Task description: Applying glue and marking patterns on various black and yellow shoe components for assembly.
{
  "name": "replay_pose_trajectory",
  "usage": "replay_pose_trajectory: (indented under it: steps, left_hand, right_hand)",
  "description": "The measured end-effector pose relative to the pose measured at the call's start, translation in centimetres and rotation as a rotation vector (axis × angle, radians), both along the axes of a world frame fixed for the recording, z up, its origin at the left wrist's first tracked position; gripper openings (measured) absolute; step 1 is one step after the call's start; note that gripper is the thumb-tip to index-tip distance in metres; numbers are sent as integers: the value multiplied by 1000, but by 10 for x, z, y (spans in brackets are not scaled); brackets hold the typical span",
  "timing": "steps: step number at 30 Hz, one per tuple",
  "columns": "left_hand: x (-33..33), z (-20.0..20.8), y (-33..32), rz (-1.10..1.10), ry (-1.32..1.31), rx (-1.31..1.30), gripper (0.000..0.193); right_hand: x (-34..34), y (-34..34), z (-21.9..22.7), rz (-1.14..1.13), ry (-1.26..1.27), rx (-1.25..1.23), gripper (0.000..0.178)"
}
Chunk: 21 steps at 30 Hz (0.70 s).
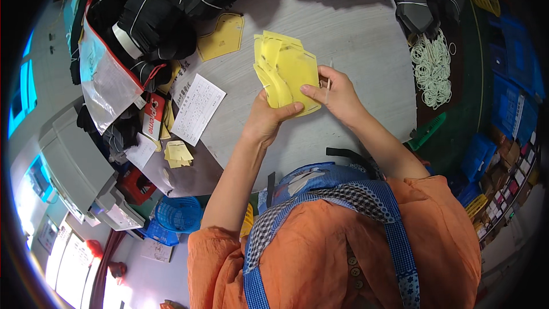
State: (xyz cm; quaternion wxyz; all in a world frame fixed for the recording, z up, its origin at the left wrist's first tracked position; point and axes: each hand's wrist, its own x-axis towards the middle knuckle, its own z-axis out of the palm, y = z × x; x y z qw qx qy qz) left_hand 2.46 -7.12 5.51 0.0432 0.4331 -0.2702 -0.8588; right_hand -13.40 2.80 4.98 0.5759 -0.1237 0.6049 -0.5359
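Both my hands hold a fanned bunch of yellow cut pattern pieces (296, 74) above the grey tabletop. My left hand (271, 113) grips the lower left of the bunch, its thumb lying across the front. At the lower right edge, my right hand (334, 91) pinches the pieces between thumb and fingers. A pale rubber band (330, 74) hangs at the fingers of my right hand. Another yellow pattern piece (223, 37) lies flat on the table, beyond and left of my hands.
Black fabric bundles (146, 20) tied with bands crowd the far left; grey bundles (413, 6) lie far right. Pale rubber bands (432, 71) are heaped at the right edge. A printed paper sheet (198, 109) and a clear red-edged pouch (106, 74) lie left. A blue basket (178, 213) stands lower left.
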Motion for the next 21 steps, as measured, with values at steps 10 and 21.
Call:
replay_pose_trajectory:
  steps: [10, 21]
  left_hand:
    - [-12, 4, -8, 135, -12, 75, 46]
    - [-57, -7, -96, -354, -543, -1851, 50]
  right_hand:
    - [-31, 26, -12, -220, -134, 19, 37]
    - [-41, 47, -13, -500, -176, -52, 39]
